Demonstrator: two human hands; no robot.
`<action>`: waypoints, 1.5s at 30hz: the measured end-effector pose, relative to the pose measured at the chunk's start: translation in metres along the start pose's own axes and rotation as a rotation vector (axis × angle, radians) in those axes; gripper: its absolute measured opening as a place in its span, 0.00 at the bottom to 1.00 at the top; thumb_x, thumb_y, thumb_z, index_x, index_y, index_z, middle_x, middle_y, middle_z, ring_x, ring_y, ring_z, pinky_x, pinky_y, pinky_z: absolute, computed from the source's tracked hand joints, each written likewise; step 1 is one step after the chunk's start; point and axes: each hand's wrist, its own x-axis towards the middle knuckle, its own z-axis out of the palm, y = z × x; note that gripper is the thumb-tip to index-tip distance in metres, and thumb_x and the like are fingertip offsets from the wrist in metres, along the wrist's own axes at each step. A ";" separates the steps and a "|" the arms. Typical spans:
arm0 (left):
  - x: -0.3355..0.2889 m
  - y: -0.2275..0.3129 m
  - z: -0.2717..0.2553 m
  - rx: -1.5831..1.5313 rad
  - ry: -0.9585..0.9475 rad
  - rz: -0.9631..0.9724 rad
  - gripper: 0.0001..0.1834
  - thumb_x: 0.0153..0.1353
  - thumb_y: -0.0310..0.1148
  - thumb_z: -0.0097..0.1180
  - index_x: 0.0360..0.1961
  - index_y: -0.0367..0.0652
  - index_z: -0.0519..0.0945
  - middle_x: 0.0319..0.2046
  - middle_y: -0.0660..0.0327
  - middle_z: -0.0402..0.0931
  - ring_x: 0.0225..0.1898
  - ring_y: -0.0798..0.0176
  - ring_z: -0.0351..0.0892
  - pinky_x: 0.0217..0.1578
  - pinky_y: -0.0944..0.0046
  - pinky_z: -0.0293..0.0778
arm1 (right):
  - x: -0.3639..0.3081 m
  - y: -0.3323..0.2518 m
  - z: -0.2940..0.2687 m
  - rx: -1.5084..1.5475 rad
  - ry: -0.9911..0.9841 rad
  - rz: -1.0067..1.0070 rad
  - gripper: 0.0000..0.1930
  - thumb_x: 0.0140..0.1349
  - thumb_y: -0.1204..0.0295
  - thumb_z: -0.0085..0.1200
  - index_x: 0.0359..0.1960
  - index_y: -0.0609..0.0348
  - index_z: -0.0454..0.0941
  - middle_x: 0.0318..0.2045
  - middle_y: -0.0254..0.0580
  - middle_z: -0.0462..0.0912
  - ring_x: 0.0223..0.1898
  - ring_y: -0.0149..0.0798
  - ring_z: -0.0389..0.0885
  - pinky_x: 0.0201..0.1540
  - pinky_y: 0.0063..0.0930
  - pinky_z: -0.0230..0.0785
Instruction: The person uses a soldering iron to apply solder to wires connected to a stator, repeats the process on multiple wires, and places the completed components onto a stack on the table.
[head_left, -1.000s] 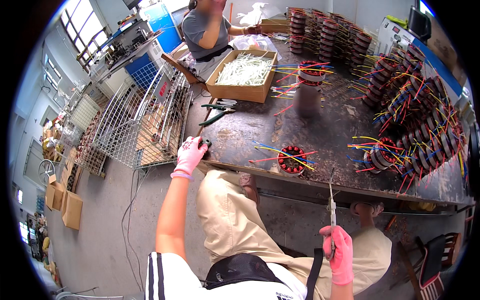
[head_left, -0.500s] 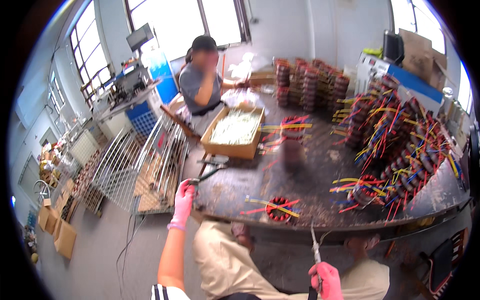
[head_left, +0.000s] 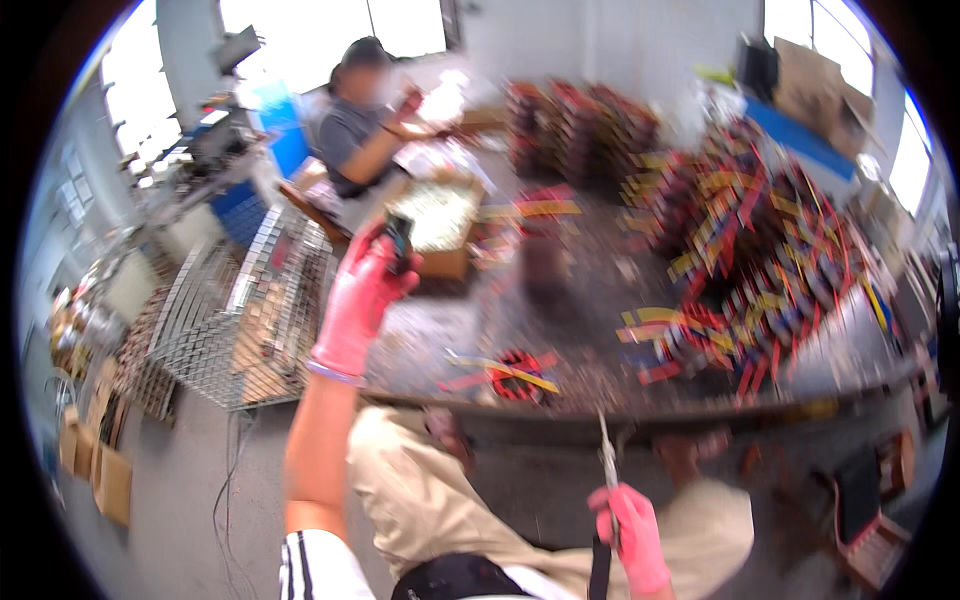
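My left hand (head_left: 365, 285), in a pink glove, is raised above the table's left edge. Its fingers are closed on a dark green-handled hand tool (head_left: 398, 240), blurred by motion and mostly covered by the glove. Low at the right, over my lap, my gloved right hand (head_left: 632, 530) grips a slim pointed tool (head_left: 608, 452) with a pale shaft, its tip upward near the table's front edge. Between the two hands, a ring-shaped wound motor stator (head_left: 518, 378) lies on the table, with red, yellow and blue leads spreading sideways.
An open cardboard box (head_left: 443, 264) of pale slender pieces stands behind my left hand. Wired stators (head_left: 740, 235) are heaped at the right, and brown stacks (head_left: 575, 130) stand at the back. A co-worker (head_left: 355, 125) sits across the table (head_left: 590, 330). Wire carts (head_left: 215, 330) are left.
My left hand has risen and come closer, lifting the dark green tool from the table's left side. My right hand keeps its grip on the pointed tool. The whole view has shifted.
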 end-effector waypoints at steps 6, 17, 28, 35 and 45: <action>-0.079 -0.088 0.041 0.293 -0.283 -0.406 0.23 0.70 0.35 0.51 0.65 0.44 0.67 0.44 0.60 0.76 0.34 0.69 0.77 0.32 0.71 0.74 | -0.004 0.008 0.007 0.104 -0.018 0.152 0.19 0.73 0.57 0.45 0.44 0.64 0.77 0.16 0.28 0.71 0.18 0.20 0.61 0.22 0.17 0.51; -0.093 -0.132 0.081 0.466 -0.449 -0.525 0.25 0.55 0.28 0.67 0.53 0.38 0.72 0.36 0.65 0.77 0.35 0.74 0.75 0.35 0.72 0.74 | 0.006 0.020 0.004 0.208 -0.014 0.200 0.17 0.72 0.63 0.47 0.47 0.66 0.76 0.17 0.25 0.70 0.19 0.20 0.60 0.24 0.17 0.51; -0.097 -0.141 0.093 0.887 -0.437 -0.190 0.21 0.51 0.27 0.72 0.41 0.39 0.72 0.30 0.65 0.78 0.32 0.74 0.79 0.34 0.72 0.75 | 0.005 0.021 0.004 0.218 -0.054 0.160 0.23 0.74 0.56 0.44 0.52 0.68 0.75 0.16 0.24 0.65 0.18 0.20 0.56 0.23 0.18 0.49; -0.100 -0.140 0.098 0.899 -0.454 -0.191 0.21 0.51 0.29 0.72 0.39 0.40 0.70 0.29 0.66 0.77 0.30 0.76 0.78 0.30 0.74 0.73 | 0.002 0.027 0.004 0.232 -0.036 0.144 0.23 0.74 0.57 0.43 0.52 0.69 0.75 0.15 0.24 0.65 0.18 0.20 0.57 0.23 0.18 0.48; -0.101 -0.135 0.101 0.827 -0.436 -0.321 0.20 0.52 0.29 0.70 0.40 0.40 0.71 0.30 0.66 0.78 0.30 0.77 0.76 0.28 0.76 0.71 | 0.001 0.028 0.004 0.230 -0.051 0.180 0.19 0.75 0.62 0.42 0.53 0.65 0.76 0.16 0.26 0.65 0.19 0.21 0.58 0.23 0.20 0.50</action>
